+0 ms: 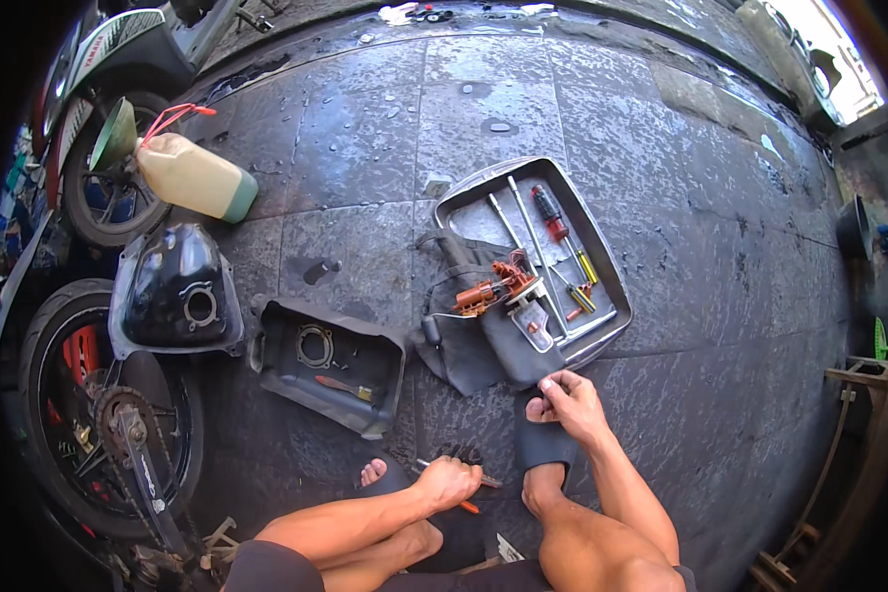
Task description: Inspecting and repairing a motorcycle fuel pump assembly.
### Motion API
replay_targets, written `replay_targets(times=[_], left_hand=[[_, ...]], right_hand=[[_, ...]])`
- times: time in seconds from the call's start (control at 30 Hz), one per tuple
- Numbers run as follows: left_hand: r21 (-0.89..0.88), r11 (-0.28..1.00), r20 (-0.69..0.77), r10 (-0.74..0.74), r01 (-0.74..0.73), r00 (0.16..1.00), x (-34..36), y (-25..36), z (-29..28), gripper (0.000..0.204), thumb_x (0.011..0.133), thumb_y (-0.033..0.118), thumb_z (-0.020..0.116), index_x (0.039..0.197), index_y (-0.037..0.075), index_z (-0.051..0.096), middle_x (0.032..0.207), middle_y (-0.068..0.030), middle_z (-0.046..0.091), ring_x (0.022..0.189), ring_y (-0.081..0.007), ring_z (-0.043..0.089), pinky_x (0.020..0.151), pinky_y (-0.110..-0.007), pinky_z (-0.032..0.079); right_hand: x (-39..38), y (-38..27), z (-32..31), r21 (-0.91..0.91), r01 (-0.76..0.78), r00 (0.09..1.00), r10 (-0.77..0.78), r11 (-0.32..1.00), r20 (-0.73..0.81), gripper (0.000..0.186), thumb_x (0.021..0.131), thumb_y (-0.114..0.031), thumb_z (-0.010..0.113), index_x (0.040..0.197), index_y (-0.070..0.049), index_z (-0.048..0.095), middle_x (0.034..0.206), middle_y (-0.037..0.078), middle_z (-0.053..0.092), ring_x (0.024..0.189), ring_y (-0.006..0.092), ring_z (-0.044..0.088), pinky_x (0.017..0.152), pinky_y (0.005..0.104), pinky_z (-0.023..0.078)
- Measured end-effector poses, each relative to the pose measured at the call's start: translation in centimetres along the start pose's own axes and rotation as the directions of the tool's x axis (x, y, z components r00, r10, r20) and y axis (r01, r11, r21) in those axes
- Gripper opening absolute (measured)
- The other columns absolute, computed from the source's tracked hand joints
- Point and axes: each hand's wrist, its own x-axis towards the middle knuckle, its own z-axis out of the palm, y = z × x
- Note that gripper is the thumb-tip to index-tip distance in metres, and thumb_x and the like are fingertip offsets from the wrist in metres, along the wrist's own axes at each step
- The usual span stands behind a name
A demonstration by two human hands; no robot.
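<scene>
My left hand (448,483) is closed around a metal tool (488,481) low over the floor, beside an orange-handled tool (469,506). My right hand (567,403) has its fingers curled near the lower edge of a dark cloth (464,365), above my sandal; what they hold, if anything, is unclear. On the cloth lies an orange pump assembly (477,296) with wires and a float. The cloth overlaps a metal tray (616,276) holding long bars and screwdrivers. A dark plastic housing (360,365) holds a ring and a small brush; a black metal tank (163,291) sits left of it.
At upper left stand a motorbike (128,49) and a cream jug (192,178) with a green funnel (109,138). A wheel with chain (109,424) lies at lower left. A wooden frame (868,395) and dark bucket (853,227) are on the right.
</scene>
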Motion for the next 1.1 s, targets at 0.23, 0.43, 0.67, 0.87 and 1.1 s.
replay_targets(times=[0.23, 0.43, 0.67, 0.87, 1.1], left_hand=[[-0.082, 0.985, -0.106, -0.16, 0.151, 0.982, 0.8, -0.5, -1.9, 0.013, 0.083, 0.018, 0.062, 0.074, 0.011, 0.055, 0.062, -0.0094, 0.066, 0.06, -0.0224, 0.071, 0.056, -0.035, 0.056], [-0.225, 0.959, -0.375, -0.249, 0.173, 0.893, 5.8, -0.1, -10.3, 0.017, 0.082, 0.018, 0.069, 0.081, 0.008, 0.054, 0.067, -0.0087, 0.065, 0.061, -0.0249, 0.069, 0.055, -0.037, 0.055], [-0.998, -0.041, 0.007, -0.818, -0.046, 0.576, 8.2, -0.8, -15.7, 0.026, 0.095, 0.018, 0.069, 0.113, 0.003, 0.059, 0.076, 0.0039, 0.056, 0.072, -0.0039, 0.052, 0.066, -0.024, 0.046], [-0.997, 0.023, 0.04, -0.619, 0.068, 0.784, 8.5, 1.1, -12.3, 0.022, 0.101, 0.024, 0.059, 0.097, 0.003, 0.062, 0.08, -0.0021, 0.061, 0.08, -0.0073, 0.056, 0.072, -0.028, 0.047], [-0.911, -0.382, 0.321, -0.414, 0.157, 0.852, 1.6, -2.8, -9.7, 0.049, 0.109, 0.038, 0.035, 0.1, 0.0, 0.064, 0.067, -0.0036, 0.055, 0.061, -0.0121, 0.053, 0.059, -0.029, 0.045]], right_hand=[[-2.6, 1.4, 0.1, -0.629, 0.394, 0.885, -0.092, 0.67, 0.456, 0.052, 0.091, -0.045, 0.072, 0.115, 0.001, 0.069, 0.097, 0.021, 0.072, 0.095, 0.0343, 0.07, 0.084, 0.0431, 0.054], [-5.2, -4.8, 0.4, -0.674, 0.342, 0.766, 0.222, 0.655, 0.604, 0.056, 0.102, -0.051, 0.055, 0.108, 0.004, 0.066, 0.084, 0.027, 0.069, 0.085, 0.0438, 0.068, 0.083, 0.0482, 0.05], [-4.1, -10.7, -0.6, -0.665, 0.261, 0.963, -0.236, 0.7, 0.13, 0.028, 0.098, -0.022, 0.063, 0.114, 0.002, 0.062, 0.088, 0.028, 0.069, 0.087, 0.0391, 0.073, 0.073, 0.0452, 0.053], [5.4, -8.8, -5.4, -0.92, 0.238, 0.821, -0.571, 0.313, 0.018, 0.017, 0.099, -0.02, 0.062, 0.101, -0.003, 0.058, 0.079, 0.022, 0.071, 0.072, 0.0459, 0.068, 0.063, 0.0545, 0.051], [7.4, -6.7, -4.8, -0.963, 0.078, 0.798, -0.595, 0.257, -0.094, 0.026, 0.093, -0.03, 0.07, 0.101, -0.007, 0.059, 0.083, 0.019, 0.07, 0.077, 0.0438, 0.069, 0.066, 0.056, 0.053]])
